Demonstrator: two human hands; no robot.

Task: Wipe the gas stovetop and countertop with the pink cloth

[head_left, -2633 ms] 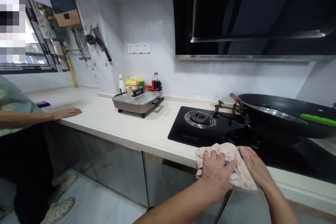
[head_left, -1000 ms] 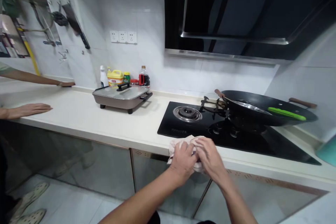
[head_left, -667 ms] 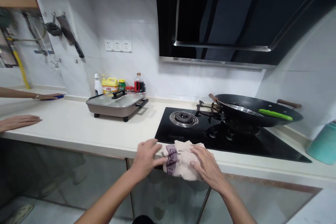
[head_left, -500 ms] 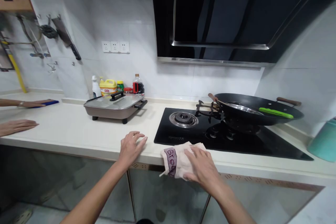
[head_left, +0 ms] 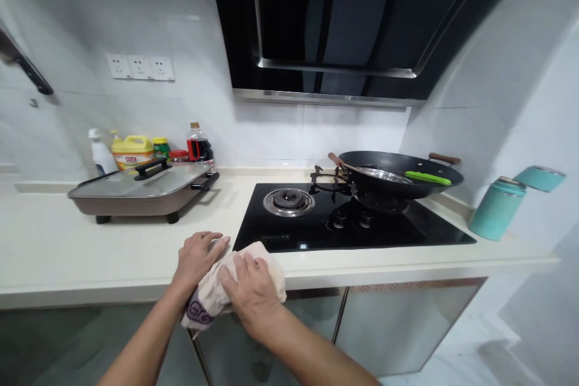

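Cloth bunched over the front edge of the counter, its printed end hanging at about eight o'clock. The right hand presses down on it, fingers bent and slightly spread; whether they pinch a fold cannot be told. The left hand lies at ten o'clock, just beside the cloth, thumb apart from the fingers, with nothing visible in its grasp. Pressing is probably best done evenly, with the cloth spread flatter beneath the palm and its loose end tucked in. At two o'clock, beyond the stove, the wok holds a shiny metal piece and a green handle. Between two and three, a teal flask stands with its lid to one side, contents hidden. At ten, the pan wears a hazy glass cover; any contents are indistinct. Behind it, towards eleven, a clear bottle contains dark liquid.
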